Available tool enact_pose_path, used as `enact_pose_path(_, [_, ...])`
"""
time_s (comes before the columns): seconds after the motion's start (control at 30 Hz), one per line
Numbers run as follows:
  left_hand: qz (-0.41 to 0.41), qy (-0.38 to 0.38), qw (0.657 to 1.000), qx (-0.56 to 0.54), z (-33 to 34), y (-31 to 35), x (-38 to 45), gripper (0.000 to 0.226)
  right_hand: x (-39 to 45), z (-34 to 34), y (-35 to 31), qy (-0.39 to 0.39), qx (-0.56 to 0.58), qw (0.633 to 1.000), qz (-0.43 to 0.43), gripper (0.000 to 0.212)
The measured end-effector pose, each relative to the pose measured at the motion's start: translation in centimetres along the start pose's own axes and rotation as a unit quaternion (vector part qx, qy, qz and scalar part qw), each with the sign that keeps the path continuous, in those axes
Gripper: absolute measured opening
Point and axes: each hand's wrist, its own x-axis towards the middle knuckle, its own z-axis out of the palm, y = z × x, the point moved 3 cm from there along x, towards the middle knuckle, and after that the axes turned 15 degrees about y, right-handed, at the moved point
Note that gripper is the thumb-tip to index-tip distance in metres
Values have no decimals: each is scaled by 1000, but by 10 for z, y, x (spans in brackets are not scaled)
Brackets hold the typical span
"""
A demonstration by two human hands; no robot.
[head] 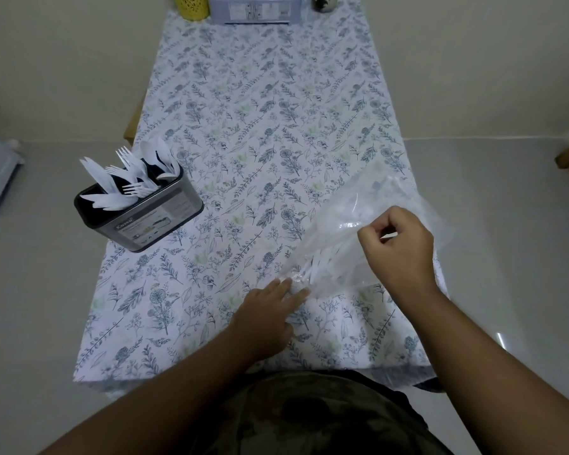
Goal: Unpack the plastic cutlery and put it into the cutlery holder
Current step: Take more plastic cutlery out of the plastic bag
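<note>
A clear plastic bag (368, 205) lies on the right side of the table, with white plastic cutlery (319, 264) showing through it. My right hand (399, 247) pinches the bag's upper film with curled fingers. My left hand (270, 310) lies flat, its straight fingers pressing on the bag's near end. A dark metal cutlery holder (155, 215) stands at the table's left edge. It holds several white forks, knives and spoons (128, 178) that stick up out of it.
A floral tablecloth (243, 126) covers the long narrow table. At the far end stand a yellow container (191, 6), a grey plastic box (253, 9) and a small dark-and-white object (324, 1). Pale floor lies on both sides.
</note>
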Motion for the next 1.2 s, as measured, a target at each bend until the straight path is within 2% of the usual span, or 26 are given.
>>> enact_pose_path(0.23, [-20,-6,1000,-12,-3,2,1,73,-1,3,-3,17,28,999,-25,20])
enact_pose_path(0.37, [-28,-9,999,-25,-7,4,1,67,-1,7,0,-33,20,998,-43,18])
enact_pose_path(0.43, [-60,14,995,-79,-8,4,5,60,-2,10,3,-78,12,995,-55,15])
enact_pose_path(0.5, [-123,68,973,-183,-16,6,9,57,-6,13,6,-141,-15,987,-74,13])
enact_pose_path(0.57, [-183,120,935,-278,-27,10,14,53,-10,17,10,-191,-51,976,-95,12])
enact_pose_path(0.63, [-213,152,912,-317,-41,16,20,50,-4,19,15,-203,-60,974,-81,11])
enact_pose_path(0.7, [-223,170,903,-325,-50,20,24,48,13,26,28,-187,-88,977,-55,8])
enact_pose_path(0.77, [-234,173,902,-318,-52,22,28,48,35,36,46,-180,-189,964,-52,33])
enact_pose_path(0.83, [-247,170,902,-309,-50,24,29,49,50,44,62,-214,-269,939,-14,60])
enact_pose_path(0.87, [-252,168,903,-306,-49,25,29,50,52,49,70,-240,-301,923,-2,67])
enact_pose_path(0.93, [-257,162,906,-295,-47,28,28,50,48,56,85,-285,-360,888,-22,67])
enact_pose_path(1.0, [-261,154,910,-285,-46,28,28,48,41,57,92,-275,-375,883,-65,55])
enact_pose_path(1.07, [-261,152,911,-282,-47,29,28,47,37,54,93,-220,-342,909,-93,41])
enact_pose_path(1.2, [-259,164,909,-283,-51,30,28,43,35,48,89,-142,-271,947,-98,28])
